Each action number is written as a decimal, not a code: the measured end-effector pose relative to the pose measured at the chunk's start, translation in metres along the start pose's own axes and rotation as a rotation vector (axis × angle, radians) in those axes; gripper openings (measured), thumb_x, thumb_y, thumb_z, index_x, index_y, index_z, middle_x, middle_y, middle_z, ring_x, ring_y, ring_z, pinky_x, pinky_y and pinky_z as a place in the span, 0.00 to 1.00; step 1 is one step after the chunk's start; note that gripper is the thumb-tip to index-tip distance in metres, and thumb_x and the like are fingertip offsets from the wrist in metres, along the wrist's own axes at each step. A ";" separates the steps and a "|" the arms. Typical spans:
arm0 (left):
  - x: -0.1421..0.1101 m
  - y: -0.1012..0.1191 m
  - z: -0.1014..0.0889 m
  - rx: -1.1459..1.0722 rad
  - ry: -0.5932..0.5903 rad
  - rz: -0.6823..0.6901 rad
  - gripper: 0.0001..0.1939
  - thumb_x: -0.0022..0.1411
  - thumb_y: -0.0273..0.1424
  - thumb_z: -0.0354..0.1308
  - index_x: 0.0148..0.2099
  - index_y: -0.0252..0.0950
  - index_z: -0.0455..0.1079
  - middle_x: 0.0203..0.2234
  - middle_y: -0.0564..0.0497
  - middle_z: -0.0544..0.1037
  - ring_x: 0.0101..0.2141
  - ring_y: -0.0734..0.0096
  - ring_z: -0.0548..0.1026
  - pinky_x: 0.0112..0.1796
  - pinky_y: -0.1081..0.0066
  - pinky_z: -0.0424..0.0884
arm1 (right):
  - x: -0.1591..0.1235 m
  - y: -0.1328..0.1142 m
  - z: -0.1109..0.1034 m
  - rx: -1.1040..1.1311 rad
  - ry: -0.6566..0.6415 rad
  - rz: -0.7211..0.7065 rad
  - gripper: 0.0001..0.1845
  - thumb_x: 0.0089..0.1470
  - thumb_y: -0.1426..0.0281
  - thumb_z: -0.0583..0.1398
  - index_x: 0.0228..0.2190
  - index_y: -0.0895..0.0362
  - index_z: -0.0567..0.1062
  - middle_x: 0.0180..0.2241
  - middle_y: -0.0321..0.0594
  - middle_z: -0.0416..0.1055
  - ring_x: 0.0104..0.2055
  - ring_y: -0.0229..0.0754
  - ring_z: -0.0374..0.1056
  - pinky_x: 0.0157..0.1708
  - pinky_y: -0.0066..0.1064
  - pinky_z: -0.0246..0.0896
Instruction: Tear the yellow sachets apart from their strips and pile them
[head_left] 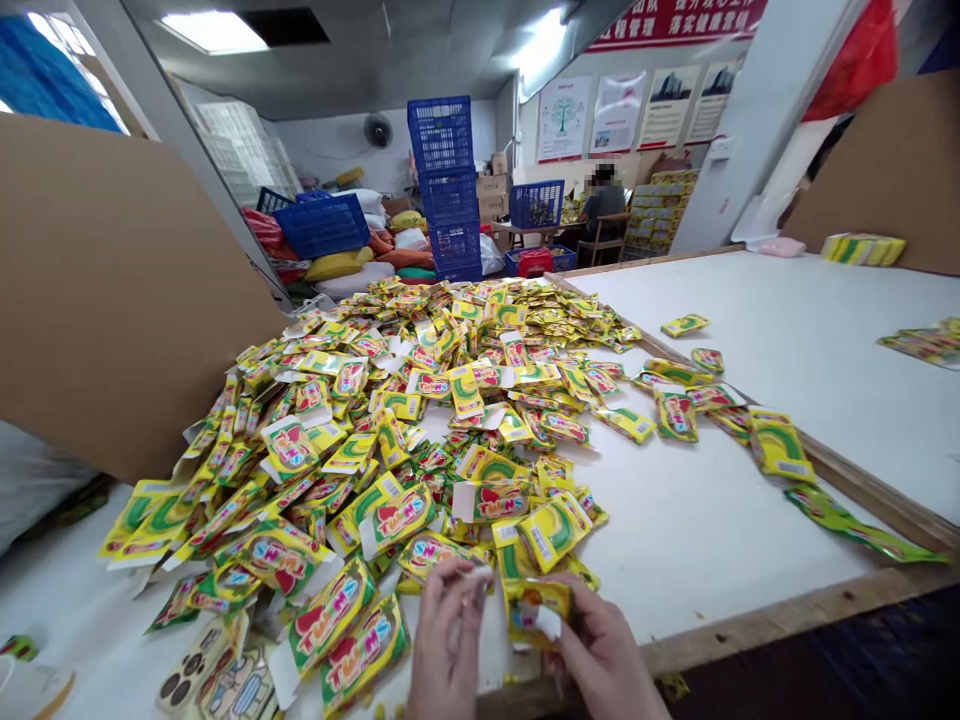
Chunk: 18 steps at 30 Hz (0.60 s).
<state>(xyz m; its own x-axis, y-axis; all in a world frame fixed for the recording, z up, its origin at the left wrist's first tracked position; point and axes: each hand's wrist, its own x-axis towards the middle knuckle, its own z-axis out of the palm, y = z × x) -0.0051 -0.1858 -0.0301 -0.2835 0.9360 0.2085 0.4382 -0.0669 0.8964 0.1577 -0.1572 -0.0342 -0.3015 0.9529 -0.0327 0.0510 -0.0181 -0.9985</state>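
- Head view: the right hand (611,645) has its grip pinched on a yellow box (525,605), just above the bench's near edge, a white flap showing on it.
- The left hand (450,635) is just beside that box, fingers curled inward; whether its grip pinches anything I cannot tell.
- The bench (675,530) is white, rimmed in wood along its near edge; bare surface shows toward its near right corner.
- A pile (420,390) of similar yellow and green boxes spreads from the left edge to the far edge, many with white flaps out.
- A wooden strip (847,475) runs along the right edge, several boxes lying on or near it; a green sachet (855,525) lies by the near right corner.
- A second white top (810,330) adjoins beyond the strip, more packs (862,249) near its far edge.
- Near the left corner lie a phone (199,665) and a partly visible cup (30,690).
- A cardboard sheet (127,290) stands along the left edge.
- Behind the far edge: stacked blue crates (442,190), sacks (337,262), a wall fan (377,130) and a seated person (604,208).
- Posters (562,120) and a red banner (675,22) hang above, under lit ceiling lights (214,32).
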 end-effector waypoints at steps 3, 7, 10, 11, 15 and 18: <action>0.040 -0.003 -0.015 0.363 0.033 0.086 0.20 0.61 0.38 0.46 0.52 0.37 0.61 0.47 0.42 0.68 0.50 0.56 0.63 0.51 0.55 0.59 | 0.005 0.005 -0.018 0.082 0.098 0.041 0.18 0.48 0.56 0.58 0.36 0.57 0.70 0.27 0.38 0.67 0.18 0.32 0.58 0.14 0.23 0.57; 0.086 -0.009 -0.014 0.666 -0.035 0.094 0.17 0.61 0.38 0.44 0.47 0.34 0.64 0.40 0.42 0.72 0.44 0.54 0.67 0.45 0.54 0.63 | 0.011 0.003 -0.035 0.127 0.071 0.029 0.19 0.48 0.57 0.59 0.38 0.56 0.70 0.48 0.46 0.61 0.21 0.33 0.63 0.14 0.28 0.64; 0.095 -0.006 -0.008 0.689 -0.071 0.153 0.13 0.62 0.35 0.43 0.38 0.37 0.67 0.36 0.45 0.73 0.40 0.56 0.68 0.43 0.56 0.64 | 0.016 -0.003 -0.038 0.017 0.097 -0.049 0.15 0.49 0.59 0.58 0.36 0.55 0.73 0.54 0.49 0.56 0.37 0.46 0.69 0.22 0.31 0.68; 0.094 -0.003 -0.010 0.678 -0.080 0.197 0.13 0.62 0.34 0.43 0.38 0.37 0.67 0.36 0.45 0.73 0.41 0.57 0.68 0.43 0.57 0.64 | 0.018 -0.006 -0.039 -0.048 0.112 -0.081 0.14 0.49 0.60 0.58 0.35 0.55 0.74 0.55 0.49 0.56 0.45 0.51 0.66 0.25 0.32 0.69; 0.078 0.010 -0.037 0.523 -0.226 0.452 0.11 0.61 0.30 0.45 0.42 0.41 0.66 0.40 0.46 0.74 0.45 0.59 0.67 0.46 0.59 0.63 | 0.028 -0.024 -0.042 -0.287 -0.002 -0.186 0.10 0.50 0.68 0.56 0.35 0.52 0.75 0.56 0.47 0.54 0.58 0.53 0.52 0.40 0.40 0.66; 0.061 0.013 -0.058 0.320 -0.242 0.438 0.10 0.60 0.32 0.49 0.44 0.46 0.66 0.41 0.49 0.74 0.46 0.61 0.69 0.47 0.62 0.65 | 0.030 -0.037 -0.032 -0.275 -0.190 -0.288 0.11 0.48 0.74 0.57 0.35 0.53 0.75 0.49 0.45 0.62 0.53 0.47 0.59 0.49 0.40 0.56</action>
<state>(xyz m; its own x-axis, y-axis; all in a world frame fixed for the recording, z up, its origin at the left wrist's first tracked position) -0.0665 -0.1499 0.0172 0.1678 0.8996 0.4032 0.7163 -0.3922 0.5771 0.1773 -0.1181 0.0029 -0.5091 0.8342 0.2121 0.1828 0.3456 -0.9204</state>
